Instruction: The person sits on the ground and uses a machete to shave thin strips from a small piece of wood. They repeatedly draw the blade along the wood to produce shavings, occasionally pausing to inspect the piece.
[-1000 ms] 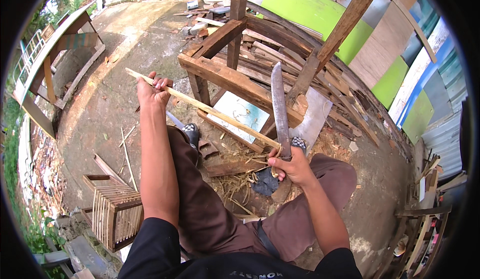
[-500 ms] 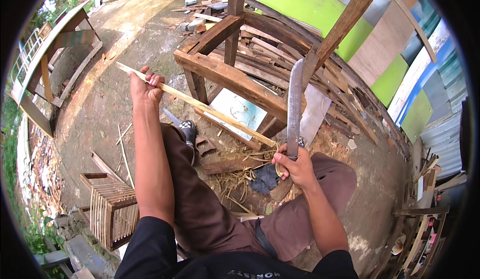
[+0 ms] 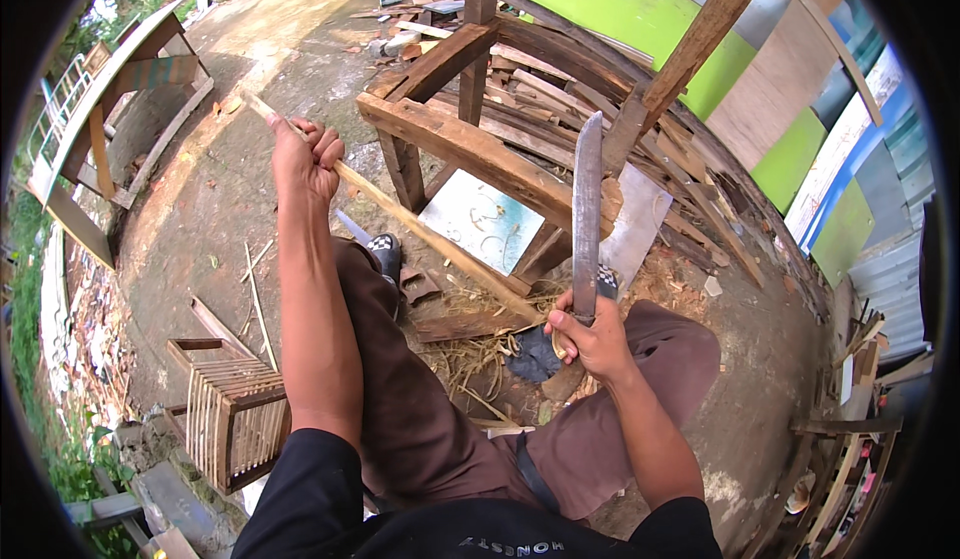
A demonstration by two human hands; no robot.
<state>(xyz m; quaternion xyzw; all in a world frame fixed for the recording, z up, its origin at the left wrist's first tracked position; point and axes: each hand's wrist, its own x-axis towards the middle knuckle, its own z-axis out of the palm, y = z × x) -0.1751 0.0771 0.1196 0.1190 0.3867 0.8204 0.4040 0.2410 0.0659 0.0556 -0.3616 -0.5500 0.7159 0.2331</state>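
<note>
A long pale wooden strip (image 3: pixel 440 244) runs slantwise from upper left down toward the middle. My left hand (image 3: pixel 308 159) is closed around it near its upper end. My right hand (image 3: pixel 595 337) grips a machete (image 3: pixel 587 209) by its handle, the long worn blade pointing up and away. The strip's lower end meets the thumb and fingers of this right hand; whether they pinch it too, I cannot tell. A thin curl of shaving shows beside those fingers. Below, curly shavings (image 3: pixel 475 364) lie on the ground between my legs, beside a dark cloth (image 3: pixel 532 355).
A rough wooden frame (image 3: pixel 460 159) stands just ahead, with stacked planks (image 3: pixel 530 94) behind it. A small slatted wooden cage (image 3: pixel 235 414) sits at my left. A saw blade (image 3: pixel 353 227) lies near my shoe (image 3: pixel 383 256). Green panels (image 3: pixel 580 4) lean at the far right.
My left hand has turned over with the strip, which now shows a narrower, darker side. The machete remains upright in my right hand. The whole view has shifted slightly.
</note>
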